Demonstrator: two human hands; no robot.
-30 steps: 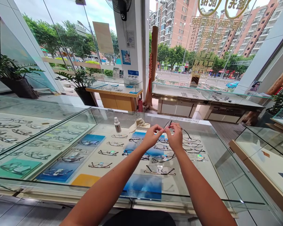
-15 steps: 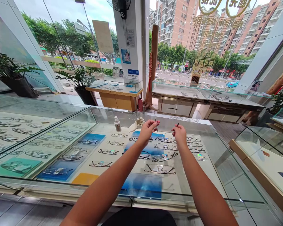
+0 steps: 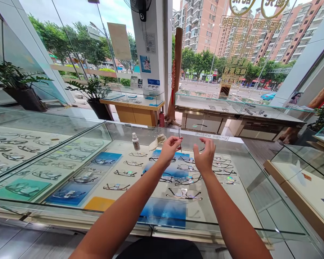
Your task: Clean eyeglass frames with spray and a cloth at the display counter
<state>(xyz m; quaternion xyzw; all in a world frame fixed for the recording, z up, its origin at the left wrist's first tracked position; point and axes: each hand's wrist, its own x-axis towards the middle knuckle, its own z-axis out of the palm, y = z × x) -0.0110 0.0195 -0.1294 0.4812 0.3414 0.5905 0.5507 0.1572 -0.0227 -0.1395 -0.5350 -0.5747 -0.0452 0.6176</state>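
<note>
Over the glass counter, my left hand (image 3: 169, 150) is closed, thumb and fingers pinching a dark temple arm of a pair of eyeglasses (image 3: 200, 125). The front of these glasses points away from me, and a thin rim and a greenish lens glint show. Beside the other temple, my right hand (image 3: 204, 158) is raised with thumb and fingers apart. That temple's tip shows just behind the fingers; I cannot tell whether they touch it. A small white bottle (image 3: 135, 142) and a cream-coloured cloth-like item (image 3: 157, 142) stand on the glass left of my hands.
Inside the glass display counter (image 3: 255, 190) lie rows of eyeglasses (image 3: 184, 193), some on blue cards (image 3: 164, 212). Another glass case (image 3: 283, 172) stands at right. Beyond are low display cabinets (image 3: 205, 120), a wooden trunk (image 3: 176, 72) and potted plants (image 3: 93, 93).
My right hand has let go of the temple tip and its fingers have spread and lifted. My left hand keeps its pinch on the eyeglasses. The camera view has shifted slightly.
</note>
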